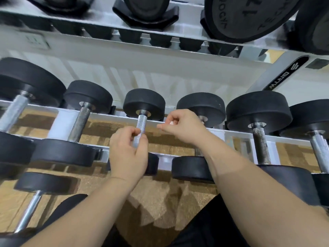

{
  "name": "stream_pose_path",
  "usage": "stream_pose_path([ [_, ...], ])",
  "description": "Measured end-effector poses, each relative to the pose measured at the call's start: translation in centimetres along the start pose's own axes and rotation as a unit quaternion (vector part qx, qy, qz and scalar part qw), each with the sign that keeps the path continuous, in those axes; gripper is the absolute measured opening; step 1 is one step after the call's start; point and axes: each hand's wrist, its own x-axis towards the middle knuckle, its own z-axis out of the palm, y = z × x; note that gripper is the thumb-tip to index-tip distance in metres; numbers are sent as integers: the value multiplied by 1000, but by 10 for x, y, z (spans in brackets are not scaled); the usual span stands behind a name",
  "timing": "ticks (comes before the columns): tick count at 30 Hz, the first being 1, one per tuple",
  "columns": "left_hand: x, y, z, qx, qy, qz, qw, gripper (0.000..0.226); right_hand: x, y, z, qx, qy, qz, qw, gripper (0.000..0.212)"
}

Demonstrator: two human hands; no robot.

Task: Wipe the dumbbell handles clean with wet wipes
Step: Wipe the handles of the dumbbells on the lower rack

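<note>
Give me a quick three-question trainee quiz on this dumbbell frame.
1. True or false: the left hand grips a dumbbell handle.
2. The right hand: A) is flat and open, B) pinches a small white bit, C) holds a weight's end?
3. Fill in: the dumbbells lie on a white ____.
Key: 1 true; 2 B; 3 rack.

White rack [231,134] spans mid-frame, with six black-headed dumbbells [144,101] lying across its two rails side by side. Upper tier [99,20] along the top edge carries more dumbbells in black cradles [145,18].
</note>
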Motion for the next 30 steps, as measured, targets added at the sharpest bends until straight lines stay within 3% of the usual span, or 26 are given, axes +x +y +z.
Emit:
stream_pose_path([
  [3,19,-36,-10,120,-31,-92,988,30,7,-11,26,19,-9,-2,1000,27],
  [6,23,-54,-6,94,-82,-200,972,47,20,-19,50,-2,-56,-10,998,19],
  [10,26,-60,-4,81,-112,-181,974,40,42,-22,75,-36,-37,-25,998,18],
  [14,28,-65,-5,47,-124,-189,973,52,52,-17,91,-55,33,-35,997,19],
  [19,26,-67,-5,29,-118,-177,977,48,38,-14,104,-60,10,-64,996,14],
  [24,25,-66,-8,9,-130,-179,975,51,35,-20,104,-139,-77,-112,981,15],
  [27,25,-69,-7,10,-137,-181,974,34,59,-22,96,-190,-56,-119,973,19],
  [30,27,-68,-9,-4,-136,-190,972,36,71,-20,90,-191,-30,-107,975,20],
])
